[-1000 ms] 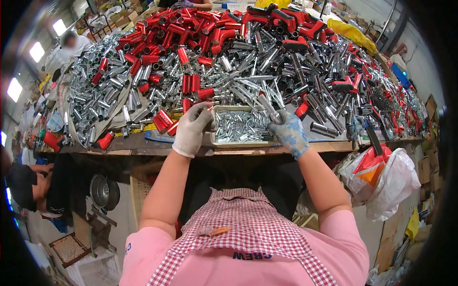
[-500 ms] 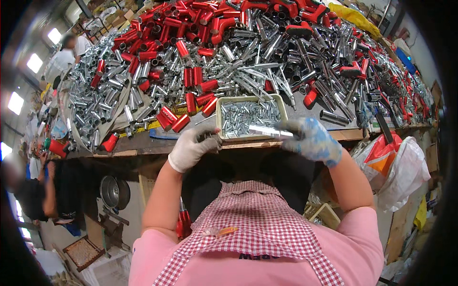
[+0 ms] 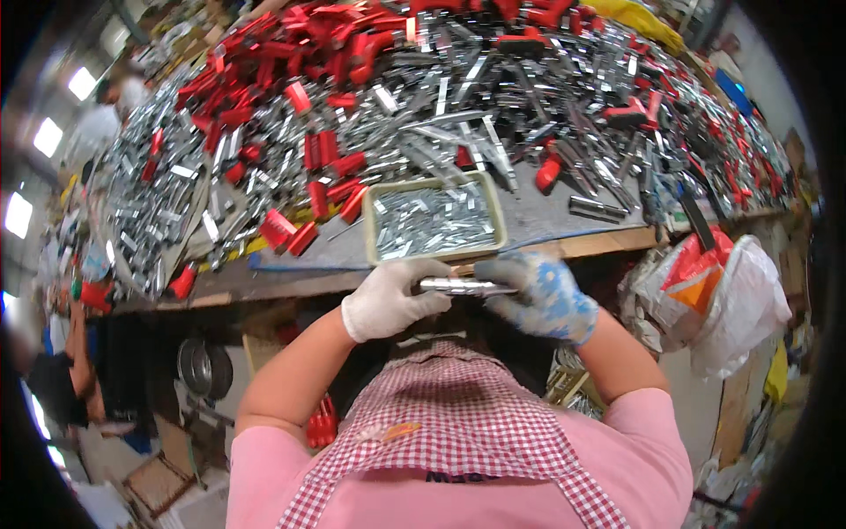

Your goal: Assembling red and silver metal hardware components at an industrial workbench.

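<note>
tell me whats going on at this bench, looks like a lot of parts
The left hand and right hand, both gloved, hold a shiny tube crosswise between them at the near edge of the bench. Just beyond them sits a tray of small metal pins. Farther back, red parts and silver parts lie in a big loose heap.

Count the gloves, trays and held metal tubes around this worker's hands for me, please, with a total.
Gloves: 2, on the left hand and the right hand
Tray: 1
Metal tube between the hands: 1, though blur hides whether it is joined from parts
Total: 4, leaving out the small parts in the tray, too many to count
</note>
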`<state>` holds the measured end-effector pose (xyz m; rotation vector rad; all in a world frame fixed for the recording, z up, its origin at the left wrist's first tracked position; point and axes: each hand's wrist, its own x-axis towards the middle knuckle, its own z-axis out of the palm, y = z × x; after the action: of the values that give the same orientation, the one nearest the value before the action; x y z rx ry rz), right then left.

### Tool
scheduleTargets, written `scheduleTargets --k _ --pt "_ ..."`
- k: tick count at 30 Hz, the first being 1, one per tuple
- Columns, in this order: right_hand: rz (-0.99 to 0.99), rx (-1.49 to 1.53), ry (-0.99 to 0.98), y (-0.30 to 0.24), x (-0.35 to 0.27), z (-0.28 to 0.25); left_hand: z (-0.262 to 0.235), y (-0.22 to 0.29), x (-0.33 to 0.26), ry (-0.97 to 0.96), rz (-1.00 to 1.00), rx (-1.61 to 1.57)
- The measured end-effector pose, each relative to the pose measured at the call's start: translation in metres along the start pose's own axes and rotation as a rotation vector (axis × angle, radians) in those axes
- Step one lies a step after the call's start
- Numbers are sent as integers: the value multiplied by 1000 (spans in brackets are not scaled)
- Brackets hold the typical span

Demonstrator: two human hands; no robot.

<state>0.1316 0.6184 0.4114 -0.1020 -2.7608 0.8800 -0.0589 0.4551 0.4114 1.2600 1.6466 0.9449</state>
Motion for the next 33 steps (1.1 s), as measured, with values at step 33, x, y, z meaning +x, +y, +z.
scheduleTargets --k 33 --pt "665 413 569 49 -125 -30 5 56 128 182 330 -41"
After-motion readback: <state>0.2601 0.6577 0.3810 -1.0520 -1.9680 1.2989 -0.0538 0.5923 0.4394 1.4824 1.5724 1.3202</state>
